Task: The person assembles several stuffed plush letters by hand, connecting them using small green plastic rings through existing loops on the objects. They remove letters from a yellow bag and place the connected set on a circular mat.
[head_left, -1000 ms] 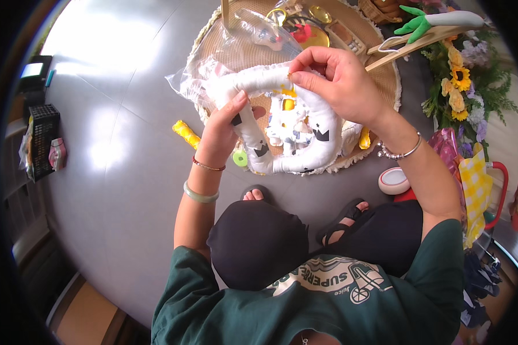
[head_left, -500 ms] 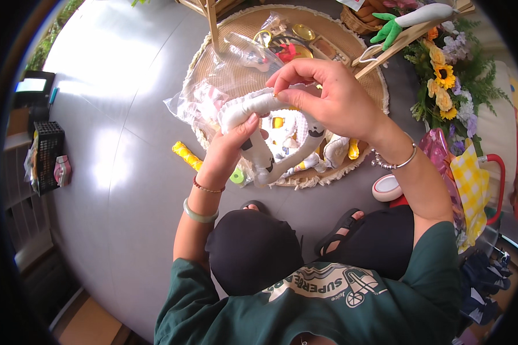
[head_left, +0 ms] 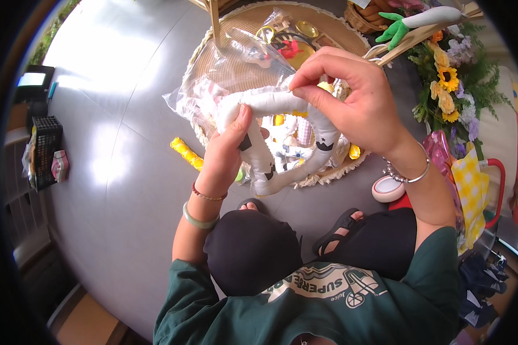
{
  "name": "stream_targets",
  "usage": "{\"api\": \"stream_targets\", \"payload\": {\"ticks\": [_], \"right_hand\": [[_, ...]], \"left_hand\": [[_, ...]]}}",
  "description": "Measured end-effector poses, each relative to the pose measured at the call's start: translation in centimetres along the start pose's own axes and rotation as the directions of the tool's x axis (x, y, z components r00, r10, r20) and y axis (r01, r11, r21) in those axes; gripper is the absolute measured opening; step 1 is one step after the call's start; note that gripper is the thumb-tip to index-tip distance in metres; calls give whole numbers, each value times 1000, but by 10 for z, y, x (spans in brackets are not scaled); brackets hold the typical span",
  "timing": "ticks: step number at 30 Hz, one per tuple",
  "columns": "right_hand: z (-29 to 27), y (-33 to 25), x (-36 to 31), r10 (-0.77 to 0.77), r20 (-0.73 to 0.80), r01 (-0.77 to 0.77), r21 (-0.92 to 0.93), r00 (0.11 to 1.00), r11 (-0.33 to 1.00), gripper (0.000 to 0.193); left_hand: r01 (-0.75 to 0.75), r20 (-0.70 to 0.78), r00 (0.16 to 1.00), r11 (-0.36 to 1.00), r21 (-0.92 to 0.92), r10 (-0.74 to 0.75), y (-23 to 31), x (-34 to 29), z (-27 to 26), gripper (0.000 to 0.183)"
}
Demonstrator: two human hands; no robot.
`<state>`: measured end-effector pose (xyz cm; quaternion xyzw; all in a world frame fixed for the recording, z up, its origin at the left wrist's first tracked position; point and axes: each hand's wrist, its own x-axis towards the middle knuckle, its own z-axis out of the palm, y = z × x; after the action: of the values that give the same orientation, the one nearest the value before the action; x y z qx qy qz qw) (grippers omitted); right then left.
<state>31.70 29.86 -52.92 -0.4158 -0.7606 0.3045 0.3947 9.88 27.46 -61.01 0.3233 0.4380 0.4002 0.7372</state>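
A white stuffed fabric frame [head_left: 265,102], roughly square with an open middle and dark crown-like patches, is held up in front of me. My left hand [head_left: 229,145] wraps round its upper left corner, thumb on the front and fingers partly behind. At the frame's upper edge, my right hand [head_left: 354,95] is closed in a pinch, thumb against forefinger. Whatever sits between those fingertips is too small to make out. Through the opening show white and yellow fabric pieces [head_left: 288,131] on the mat below.
Beneath the frame lies a round woven mat [head_left: 236,17] with a fringed edge. It carries clear plastic bags [head_left: 259,54] and a gold round lid [head_left: 307,29]. A yellow fabric roll [head_left: 186,153] rests left of it. Artificial flowers [head_left: 446,77] and a wooden bar [head_left: 411,43] stand at right.
The frame has turned more face-on, widening its opening. My right hand has shifted slightly right, still pinching at the upper edge. My left hand keeps its hold.
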Motion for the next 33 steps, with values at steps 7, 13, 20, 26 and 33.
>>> {"api": "stream_targets", "payload": {"ticks": [7,13,20,26,33], "right_hand": [[2,-15,-3,-157,38,161,-171,987,972,19],[7,-20,-7,-15,37,17,-64,999,998,20],[6,-23,-8,78,97,-80,16,992,997,18],[10,-23,-11,140,101,-154,148,985,977,13],[15,-25,-12,164,102,-181,196,981,964,12]], "left_hand": [[-24,33,999,995,98,21,6,-11,-1,44],[-18,70,997,997,70,13,6,-19,-2,42],[-27,127,992,997,69,18,4,-21,-5,43],[-10,184,983,999,37,3,4,-20,-5,47],[-25,168,986,999,44,18,6,-24,0,50]]}}
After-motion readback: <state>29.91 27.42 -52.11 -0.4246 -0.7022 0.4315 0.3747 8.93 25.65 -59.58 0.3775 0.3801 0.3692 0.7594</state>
